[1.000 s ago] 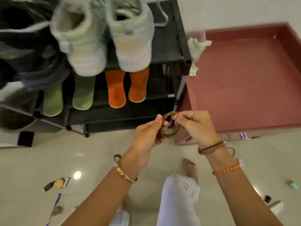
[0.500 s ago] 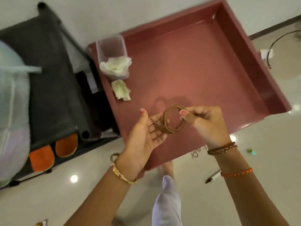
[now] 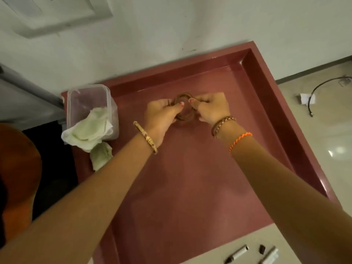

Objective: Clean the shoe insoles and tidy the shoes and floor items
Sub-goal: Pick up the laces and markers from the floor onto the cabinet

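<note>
My left hand [image 3: 162,113] and right hand [image 3: 210,107] pinch the brown thin bangle rings [image 3: 184,107] over the big maroon tray [image 3: 266,88]. I should lower them flat and let go gently.

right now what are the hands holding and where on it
Brown bangles: left hand grips the left rim, right hand pinches the right rim.

A home entryway: glossy tiled floor [image 3: 327,134], plain white wall [image 3: 171,25], and a maroon tray [image 3: 282,103] (markers [image 3: 237,256] scattered beside it).
</note>
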